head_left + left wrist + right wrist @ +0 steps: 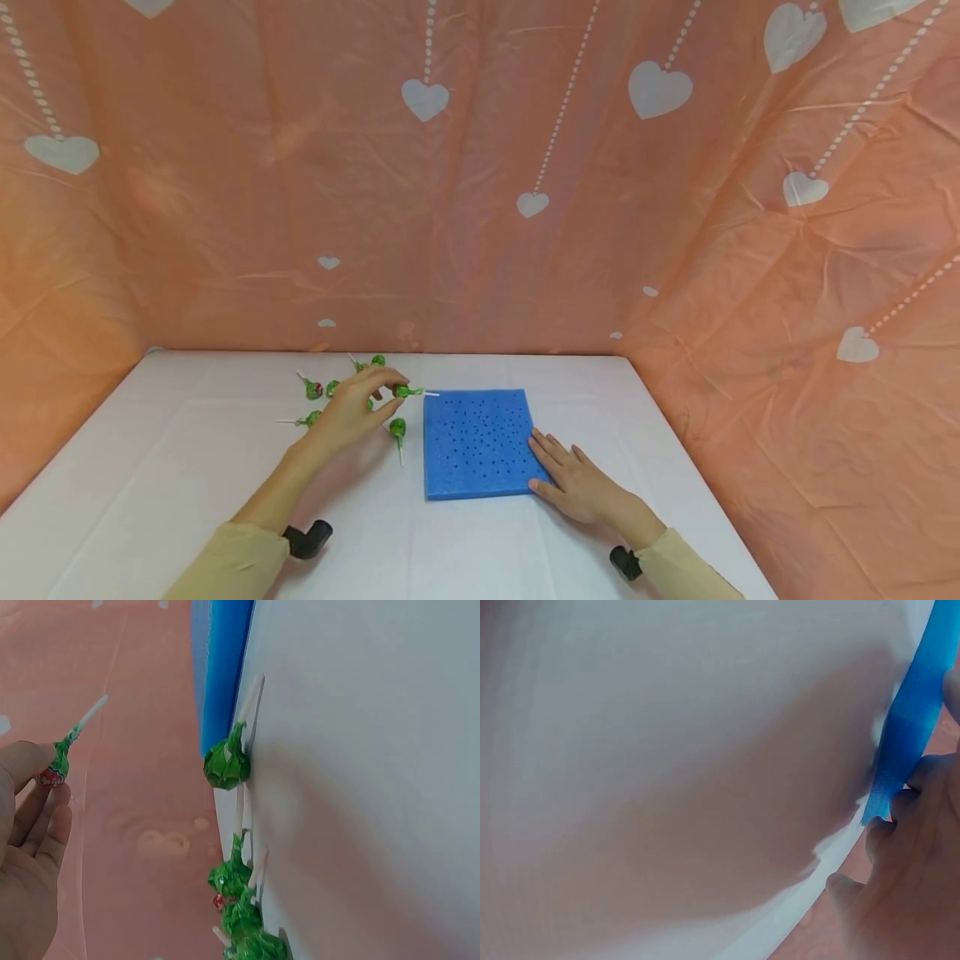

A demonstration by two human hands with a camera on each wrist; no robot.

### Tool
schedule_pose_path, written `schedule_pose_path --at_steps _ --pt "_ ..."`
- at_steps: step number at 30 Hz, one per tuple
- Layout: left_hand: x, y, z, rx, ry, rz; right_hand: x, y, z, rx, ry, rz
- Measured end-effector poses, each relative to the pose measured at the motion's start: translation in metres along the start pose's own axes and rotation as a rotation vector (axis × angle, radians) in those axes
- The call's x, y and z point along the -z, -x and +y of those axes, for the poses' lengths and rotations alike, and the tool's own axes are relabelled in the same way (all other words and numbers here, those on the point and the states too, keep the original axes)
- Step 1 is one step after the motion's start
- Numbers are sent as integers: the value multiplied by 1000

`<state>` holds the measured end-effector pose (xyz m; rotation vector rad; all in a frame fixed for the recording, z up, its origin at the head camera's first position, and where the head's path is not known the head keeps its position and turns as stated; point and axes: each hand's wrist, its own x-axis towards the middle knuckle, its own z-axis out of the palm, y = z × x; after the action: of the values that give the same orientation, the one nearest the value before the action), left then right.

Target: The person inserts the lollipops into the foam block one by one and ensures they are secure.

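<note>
Between thumb and fingers, my left hand pinches a green-wrapped lollipop by its candy end, held above the table. Its white stick points right, toward the top left corner of a blue foam block full of small holes. In the left wrist view the same lollipop shows a red patch on its wrapper. My right hand rests with spread fingers on the block's right edge. In the right wrist view, fingertips touch the blue block.
Several more green lollipops lie left of the block, among them one close to its left edge and another farther out. Some are partly hidden behind my left hand. The white table ends at an orange curtain with hearts.
</note>
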<state>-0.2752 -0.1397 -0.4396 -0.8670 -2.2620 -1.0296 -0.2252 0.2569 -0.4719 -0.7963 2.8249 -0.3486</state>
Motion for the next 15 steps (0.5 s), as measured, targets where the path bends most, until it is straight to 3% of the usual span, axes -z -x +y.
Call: schedule_pose_path --at_steps 6,15 --pt "-6 -6 4 -10 -4 -14 0 0 0 0 4 4" --pt "-17 -9 10 76 50 -85 -1 0 -1 -5 3 2"
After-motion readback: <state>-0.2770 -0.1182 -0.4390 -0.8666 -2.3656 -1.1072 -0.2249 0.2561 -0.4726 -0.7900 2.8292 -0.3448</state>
